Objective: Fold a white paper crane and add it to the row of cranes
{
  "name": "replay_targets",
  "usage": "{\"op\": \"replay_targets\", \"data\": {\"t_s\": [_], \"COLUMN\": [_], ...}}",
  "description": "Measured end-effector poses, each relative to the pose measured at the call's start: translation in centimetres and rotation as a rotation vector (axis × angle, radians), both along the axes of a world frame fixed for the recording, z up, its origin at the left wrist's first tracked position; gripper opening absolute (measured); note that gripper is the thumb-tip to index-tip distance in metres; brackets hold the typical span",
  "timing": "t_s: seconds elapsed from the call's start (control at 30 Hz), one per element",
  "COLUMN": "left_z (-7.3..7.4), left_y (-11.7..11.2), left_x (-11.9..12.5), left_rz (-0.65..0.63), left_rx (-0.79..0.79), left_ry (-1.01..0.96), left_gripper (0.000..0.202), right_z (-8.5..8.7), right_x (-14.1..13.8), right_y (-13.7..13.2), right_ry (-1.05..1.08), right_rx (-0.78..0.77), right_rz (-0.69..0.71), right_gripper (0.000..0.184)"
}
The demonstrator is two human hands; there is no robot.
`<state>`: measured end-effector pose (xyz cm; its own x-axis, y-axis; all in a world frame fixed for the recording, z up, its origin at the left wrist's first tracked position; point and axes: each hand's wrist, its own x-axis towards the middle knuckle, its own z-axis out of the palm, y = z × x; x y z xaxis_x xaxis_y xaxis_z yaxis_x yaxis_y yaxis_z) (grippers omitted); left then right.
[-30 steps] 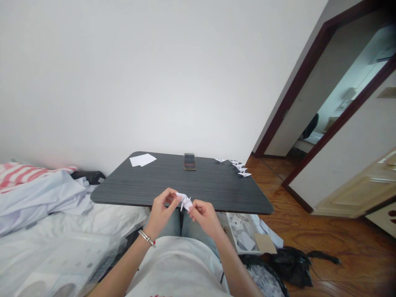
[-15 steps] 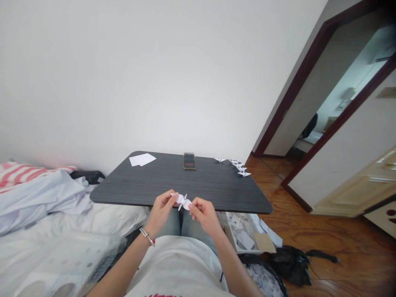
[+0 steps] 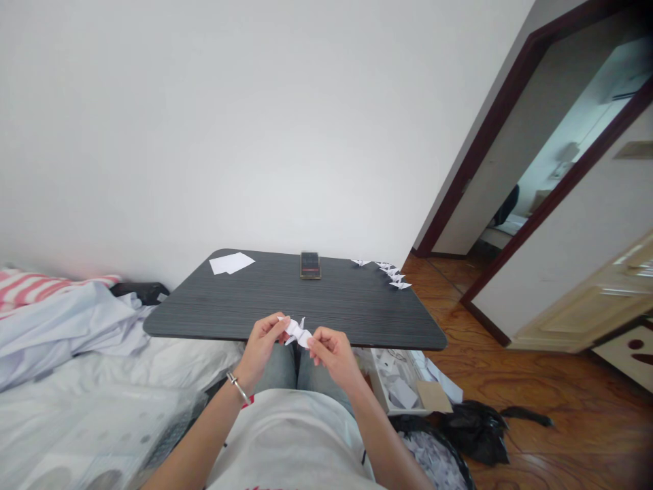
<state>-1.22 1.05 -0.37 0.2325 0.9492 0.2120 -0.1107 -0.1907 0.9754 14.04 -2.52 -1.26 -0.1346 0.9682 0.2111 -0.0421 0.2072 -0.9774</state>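
A small white folded paper crane point(image 3: 296, 331) is held between both hands just in front of the near edge of the dark grey table point(image 3: 352, 306). My left hand point(image 3: 262, 344), with a bracelet on its wrist, pinches the crane's left side. My right hand point(image 3: 330, 348) pinches its right side. Both hands hover over my lap, fingers closed on the paper.
On the table lie white paper sheets point(image 3: 231, 263) at the far left, a phone point(image 3: 310, 265) at the far middle and several finished paper cranes point(image 3: 390, 272) at the far right. Bedding point(image 3: 71, 327) lies left; a box of paper point(image 3: 403, 391) and black bag point(image 3: 472, 425) sit on the floor.
The crane has been spread slightly wider between the pinching fingers, and both hands sit a little lower. The view shifted slightly.
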Motion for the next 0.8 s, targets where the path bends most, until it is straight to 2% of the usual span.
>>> {"op": "replay_targets", "data": {"t_s": [0.07, 0.2, 0.3, 0.43, 0.6, 0.7, 0.8], "left_z": [-0.1, -0.2, -0.4, -0.6, -0.7, -0.8, -1.0], "left_y": [0.2, 0.4, 0.3, -0.1, -0.4, -0.3, -0.1], "left_x": [-0.1, -0.4, -0.5, -0.2, 0.3, 0.3, 0.1], "left_rz": [0.000, 0.149, 0.183, 0.136, 0.139, 0.173, 0.194], "left_rx": [-0.031, -0.024, 0.075, 0.225, 0.333, 0.352, 0.297], "left_ry": [-0.016, -0.028, -0.001, 0.162, 0.327, 0.321, 0.275], "left_gripper": [0.023, 0.021, 0.020, 0.025, 0.018, 0.015, 0.016], "right_z": [-0.4, -1.8, -2.6, -2.8, -2.4, -2.2, -2.1], "right_x": [0.1, 0.5, 0.8, 0.6, 0.0, -0.3, -0.5], "right_y": [0.4, 1.6, 2.3, 2.3, 1.8, 1.6, 1.4], "right_ry": [0.011, 0.004, 0.007, 0.002, 0.007, 0.034, 0.074], "right_rx": [-0.028, -0.073, -0.102, -0.091, -0.099, -0.099, -0.095], "right_rz": [-0.016, -0.127, -0.191, -0.233, -0.209, -0.154, -0.082], "right_gripper": [0.026, 0.028, 0.029, 0.031, 0.032, 0.032, 0.031]}}
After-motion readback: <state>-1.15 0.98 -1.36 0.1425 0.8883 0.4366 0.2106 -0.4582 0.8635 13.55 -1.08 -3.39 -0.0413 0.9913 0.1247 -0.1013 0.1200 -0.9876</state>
